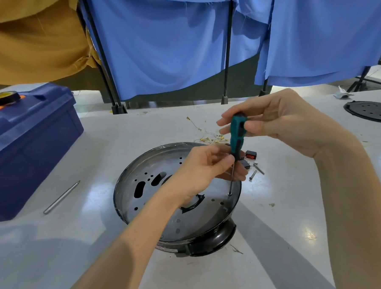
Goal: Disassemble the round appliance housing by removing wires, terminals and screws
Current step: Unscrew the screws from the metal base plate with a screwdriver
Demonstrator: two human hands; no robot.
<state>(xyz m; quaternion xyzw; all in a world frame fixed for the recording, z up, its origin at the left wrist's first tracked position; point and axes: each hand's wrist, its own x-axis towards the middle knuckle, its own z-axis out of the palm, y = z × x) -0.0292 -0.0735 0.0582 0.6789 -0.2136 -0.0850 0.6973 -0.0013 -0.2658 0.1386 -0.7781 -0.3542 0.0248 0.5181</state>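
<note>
Head view, looking down on a white table (298,205): the round housing (211,218) sits near the middle, open side up, its perforated metal floor ringed by a raised dark rim. A screwdriver (237,133) with a teal and black handle stands almost upright over the right part of that floor, its tip set on a screw (229,194) close inside the rim wall, so there is little room between shaft and edge on that side. The right hand (279,126) holds the handle, thumb on the near face and fingers curled lightly round the far side. The left hand (206,165) reaches across the housing and pinches the shaft just under the handle with narrow fingertips, its forearm covering the housing's front left. Just behind the far rim lies a tangle of loose wires with brass terminals (209,136); a red switch (249,155) and loose screws (256,170) lie just beside the right rim. A blue toolbox (30,141) stands well to the left, with a metal rod (62,196) lying between it and the housing. Bare table lies open in front and to the right; a black lid (371,111) rests at the far right edge.
</note>
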